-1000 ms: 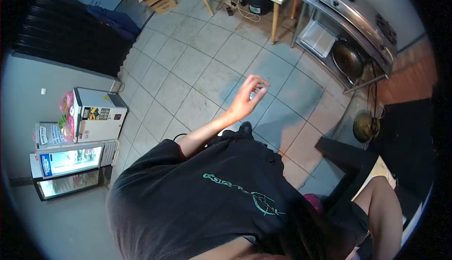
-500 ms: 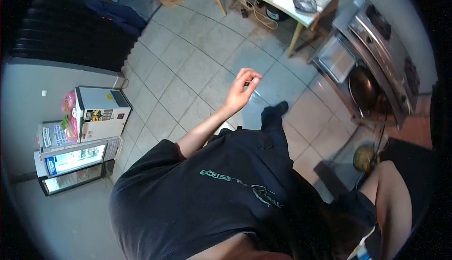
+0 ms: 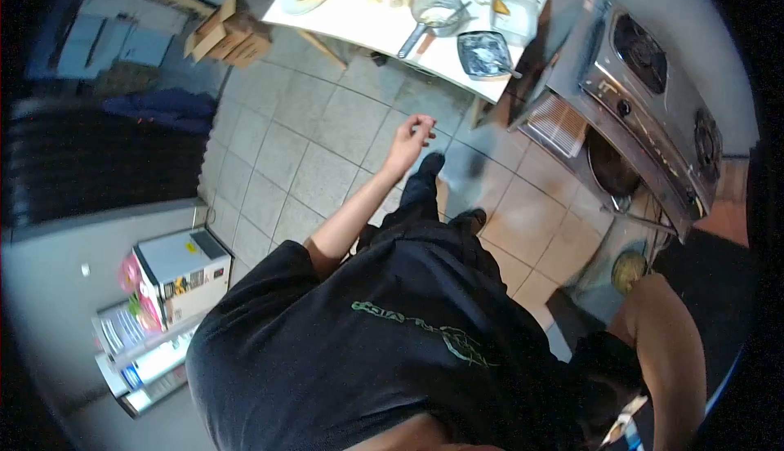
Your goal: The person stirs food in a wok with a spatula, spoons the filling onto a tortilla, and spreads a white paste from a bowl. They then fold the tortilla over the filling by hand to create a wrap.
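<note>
A tiled floor spreads around the person, whose black shirt fills the foreground, with a dark shutter along the left. Ahead stands the desk, white-topped on wooden legs, and right of it a metal stove with two burners. On the left wall side, a white freezer sits next to a lit fridge, while an open box lies beyond the shutter. A wok rests under the stove, beside a wire rack. On the desk, a pan points its handle toward the near edge; just right of it, close to the front corner, lies a black dish with pale contents, and a plate of brown food sits at the far left. The left hand hangs over the floor, short of the desk, fingers loosely curled and nothing visible in them; the right hand is out of view, so its state I cannot tell
</note>
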`<state>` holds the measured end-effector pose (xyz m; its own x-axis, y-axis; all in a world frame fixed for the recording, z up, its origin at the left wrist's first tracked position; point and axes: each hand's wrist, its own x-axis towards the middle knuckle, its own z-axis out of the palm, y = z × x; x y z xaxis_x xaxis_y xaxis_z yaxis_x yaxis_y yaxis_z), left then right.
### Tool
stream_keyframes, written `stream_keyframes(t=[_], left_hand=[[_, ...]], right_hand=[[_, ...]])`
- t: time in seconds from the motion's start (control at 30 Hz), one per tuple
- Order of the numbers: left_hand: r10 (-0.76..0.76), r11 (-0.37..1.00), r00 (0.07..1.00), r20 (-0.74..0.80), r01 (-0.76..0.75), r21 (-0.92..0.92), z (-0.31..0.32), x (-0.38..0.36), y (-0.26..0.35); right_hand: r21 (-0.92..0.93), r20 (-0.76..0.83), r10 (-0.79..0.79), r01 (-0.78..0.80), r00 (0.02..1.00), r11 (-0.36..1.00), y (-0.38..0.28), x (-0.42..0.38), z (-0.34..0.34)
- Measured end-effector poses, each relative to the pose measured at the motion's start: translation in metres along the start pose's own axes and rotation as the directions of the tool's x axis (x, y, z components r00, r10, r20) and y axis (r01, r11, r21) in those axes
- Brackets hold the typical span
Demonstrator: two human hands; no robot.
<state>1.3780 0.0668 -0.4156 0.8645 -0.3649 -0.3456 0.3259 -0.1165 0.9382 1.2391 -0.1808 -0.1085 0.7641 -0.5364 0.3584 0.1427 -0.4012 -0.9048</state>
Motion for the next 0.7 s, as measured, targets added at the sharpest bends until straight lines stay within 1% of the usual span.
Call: stream_keyframes(t=[0.03,0.07,0.1,0.17,0.2,0.23,0.27,0.3,0.33,0.37,0.4,0.43,0.47,0.5,0.53,0.57,0.6,0.63,0.67,0.7], left_hand=[[-0.102,0.994,0.994,0.033,0.103,-0.036,0.005,0.02,-0.012],[-0.131,0.989,0.988,0.079,0.136,-0.063,0.005,0.05,-0.016],[-0.129,0.989,0.985,0.117,0.136,-0.057,0.006,0.086,-0.019],[-0.245,0.967,0.957,0.153,0.252,-0.034,0.009,0.14,-0.029],[-0.253,0.964,0.951,0.176,0.263,-0.033,0.008,0.165,-0.031],[-0.281,0.952,0.934,0.221,0.3,-0.055,0.01,0.183,-0.033],[-0.299,0.941,0.916,0.268,0.329,-0.077,0.014,0.207,-0.034],[-0.303,0.938,0.907,0.293,0.337,-0.074,0.017,0.223,-0.036],[-0.302,0.942,0.913,0.274,0.33,-0.062,0.02,0.236,-0.04],[-0.295,0.946,0.922,0.25,0.318,-0.056,0.024,0.251,-0.045],[-0.267,0.953,0.91,0.317,0.298,-0.05,0.026,0.266,-0.062],[-0.278,0.948,0.905,0.321,0.313,-0.062,0.031,0.277,-0.074],[-0.305,0.936,0.903,0.303,0.343,-0.079,0.037,0.278,-0.069],[-0.332,0.924,0.899,0.284,0.371,-0.095,0.042,0.279,-0.064],[-0.322,0.921,0.887,0.331,0.375,-0.107,0.042,0.285,-0.074],[-0.327,0.918,0.884,0.334,0.381,-0.108,0.044,0.286,-0.073],[-0.303,0.91,0.899,0.318,0.372,-0.185,0.045,0.282,-0.07],[-0.279,0.897,0.912,0.299,0.359,-0.259,0.047,0.283,-0.076],[-0.201,0.919,0.916,0.346,0.298,-0.257,0.044,0.287,-0.085],[-0.206,0.919,0.912,0.354,0.305,-0.251,0.043,0.287,-0.079]], right_hand=[[-0.035,-0.016,0.017,-0.017,1.0,0.999,0.01,0.007,0.0],[-0.061,-0.042,0.02,-0.022,0.999,0.998,0.017,0.025,0.01],[-0.081,-0.072,0.01,-0.016,0.997,0.997,0.025,0.042,0.021],[-0.12,-0.116,0.013,-0.027,0.993,0.992,0.038,0.075,0.047],[-0.137,-0.126,0.01,-0.027,0.992,0.99,0.067,0.095,0.062],[-0.154,-0.134,0.005,-0.026,0.991,0.988,0.039,0.113,0.073],[-0.481,0.156,-0.027,0.1,0.987,0.871,0.126,0.132,0.078],[-0.343,0.213,0.352,-0.268,0.912,0.9,0.231,0.117,0.087],[-0.376,0.207,0.461,-0.365,0.863,0.852,0.293,0.109,0.109],[-0.38,0.218,0.372,-0.273,0.902,0.884,0.335,0.105,0.127],[-0.481,0.246,0.508,-0.351,0.825,0.803,0.356,0.112,0.139],[-0.574,0.259,0.638,-0.415,0.725,0.705,0.375,0.117,0.15],[-0.576,0.252,0.646,-0.425,0.721,0.698,0.403,0.116,0.158],[-0.619,0.27,0.685,-0.423,0.677,0.662,0.434,0.113,0.162],[-0.662,0.287,0.721,-0.414,0.631,0.625,0.455,0.11,0.165],[-0.665,0.284,0.726,-0.416,0.627,0.62,0.466,0.107,0.17],[-0.562,0.242,0.782,-0.574,0.575,0.596,0.473,0.103,0.174],[-0.438,0.208,0.833,-0.712,0.513,0.548,0.463,0.106,0.181],[-0.374,0.152,0.873,-0.79,0.464,0.486,0.449,0.105,0.183],[-0.371,0.144,0.876,-0.796,0.46,0.478,0.429,0.11,0.184]])
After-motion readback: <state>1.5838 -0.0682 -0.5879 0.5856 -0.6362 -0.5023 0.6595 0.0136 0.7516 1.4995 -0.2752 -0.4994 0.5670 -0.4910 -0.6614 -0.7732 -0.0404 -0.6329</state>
